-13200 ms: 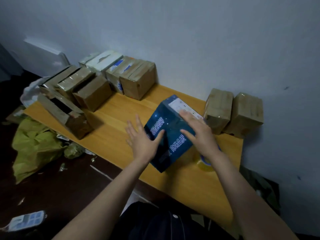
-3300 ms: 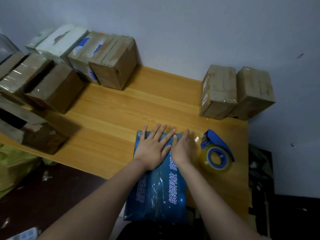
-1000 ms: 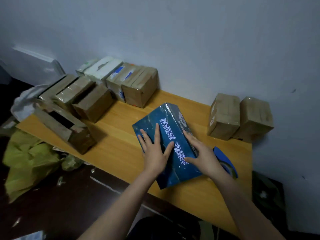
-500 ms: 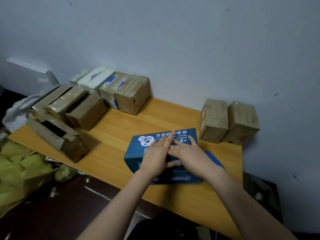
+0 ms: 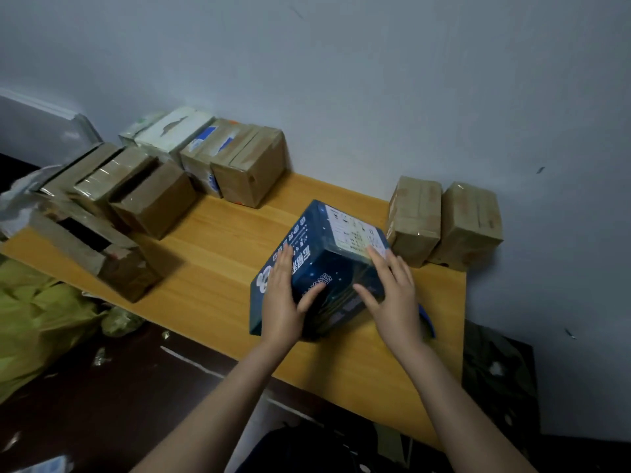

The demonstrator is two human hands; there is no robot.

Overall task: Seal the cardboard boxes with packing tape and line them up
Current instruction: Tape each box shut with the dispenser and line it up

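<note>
A dark blue printed box [image 5: 327, 264] stands tilted on the wooden table [image 5: 211, 268], its white label face turned up and to the right. My left hand [image 5: 283, 302] lies flat on its left face, thumb across the near face. My right hand [image 5: 392, 295] presses its right side with fingers spread. Two taped brown boxes [image 5: 415, 220] [image 5: 469, 227] stand side by side against the wall, just right of the blue box. Only a blue edge of the tape dispenser [image 5: 428, 319] shows behind my right wrist.
Several brown and white boxes [image 5: 249, 169] crowd the table's back left, with more [image 5: 153, 199] in front of them. An open-flapped box [image 5: 92, 254] sits at the left edge. A yellow-green bag [image 5: 37, 319] lies on the dark floor below.
The blue box lay flat under both hands half a second ago. Now it is tipped up on an edge, and my hands have shifted to its two sides.
</note>
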